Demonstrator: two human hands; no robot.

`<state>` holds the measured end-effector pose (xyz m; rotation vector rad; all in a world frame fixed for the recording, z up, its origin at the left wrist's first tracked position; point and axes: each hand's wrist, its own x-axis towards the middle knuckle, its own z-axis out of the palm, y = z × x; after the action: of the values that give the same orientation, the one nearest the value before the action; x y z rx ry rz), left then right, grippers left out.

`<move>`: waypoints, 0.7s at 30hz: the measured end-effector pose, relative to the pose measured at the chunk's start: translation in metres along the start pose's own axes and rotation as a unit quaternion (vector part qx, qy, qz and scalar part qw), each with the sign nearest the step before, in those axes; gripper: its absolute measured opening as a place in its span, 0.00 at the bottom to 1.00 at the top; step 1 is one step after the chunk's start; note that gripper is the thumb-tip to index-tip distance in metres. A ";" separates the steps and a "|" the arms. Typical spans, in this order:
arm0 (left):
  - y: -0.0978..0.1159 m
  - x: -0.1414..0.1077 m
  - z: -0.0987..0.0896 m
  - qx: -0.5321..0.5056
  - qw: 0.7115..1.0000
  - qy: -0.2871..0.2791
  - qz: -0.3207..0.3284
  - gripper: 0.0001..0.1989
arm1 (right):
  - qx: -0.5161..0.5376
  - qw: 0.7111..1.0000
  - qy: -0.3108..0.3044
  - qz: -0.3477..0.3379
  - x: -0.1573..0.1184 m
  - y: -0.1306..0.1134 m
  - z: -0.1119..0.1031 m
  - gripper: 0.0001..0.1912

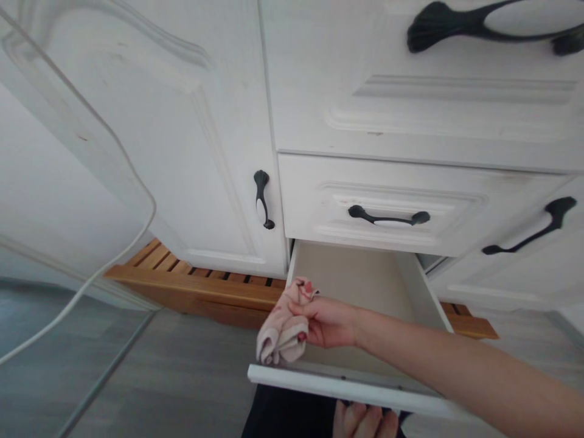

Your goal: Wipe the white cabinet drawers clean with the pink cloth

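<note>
My right hand reaches in from the right and grips a crumpled pink cloth with red patches. The cloth lies against the left side wall and front left corner of a pulled-out white drawer. At the bottom edge, the curled fingers of my left hand are wrapped on the dark handle at the outside of the drawer front. Part of the left hand is cut off by the frame. The bare light floor of the drawer shows behind my right arm.
White cabinet doors and closed drawers with black handles stand above. A slatted wooden rack runs along the cabinet base. A white cable hangs at left. Dark-clothed leg shows below the drawer.
</note>
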<state>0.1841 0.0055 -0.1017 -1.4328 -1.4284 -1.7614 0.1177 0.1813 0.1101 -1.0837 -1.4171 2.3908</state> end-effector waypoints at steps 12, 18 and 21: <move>-0.009 0.054 -0.013 -0.039 0.994 -0.069 0.072 0.07 | -0.568 0.799 0.162 -0.113 -0.014 -0.029 0.019 0.15; -0.009 0.068 -0.016 -0.044 0.992 -0.084 0.078 0.09 | -0.315 0.941 -0.063 -0.107 -0.023 -0.018 0.037 0.13; -0.011 0.070 -0.016 -0.046 0.991 -0.091 0.088 0.08 | -0.186 0.971 -0.141 -0.044 -0.025 -0.022 0.037 0.16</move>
<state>0.1433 0.0125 -0.0420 -1.7512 -1.2768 -1.6397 0.1071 0.1557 0.1518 -0.7425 -2.0268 2.3446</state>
